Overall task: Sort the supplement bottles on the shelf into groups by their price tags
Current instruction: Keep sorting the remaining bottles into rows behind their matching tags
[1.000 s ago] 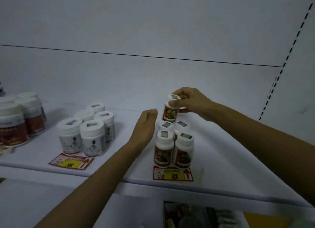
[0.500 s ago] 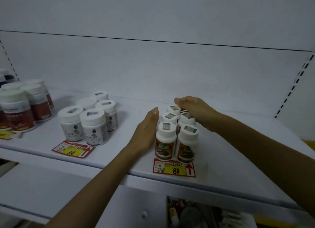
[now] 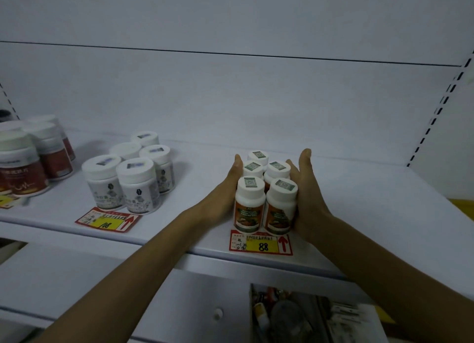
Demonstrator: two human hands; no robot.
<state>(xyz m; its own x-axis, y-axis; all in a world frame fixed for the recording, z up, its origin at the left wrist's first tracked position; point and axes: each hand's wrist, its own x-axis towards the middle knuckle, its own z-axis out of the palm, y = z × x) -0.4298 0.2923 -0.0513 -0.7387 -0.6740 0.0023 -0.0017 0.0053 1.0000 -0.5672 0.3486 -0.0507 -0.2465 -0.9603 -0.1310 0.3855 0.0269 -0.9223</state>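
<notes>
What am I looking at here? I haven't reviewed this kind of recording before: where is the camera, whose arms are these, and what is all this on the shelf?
There is no machine here. A person wears one wide-angle camera on the head, so you look forward and down along their own bare arms.

They stand at a white shop shelf. The left hand and the right hand lie flat against either side of a cluster of five orange-labelled bottles, pressing them together rather than lifting any. In front of that cluster lies a price tag reading 88.

To the left stands a group of five grey-labelled bottles behind a tag reading 108. At the far left are red-labelled bottles; their tag is mostly out of view.

Below the shelf's edge, blurred clutter is visible.
</notes>
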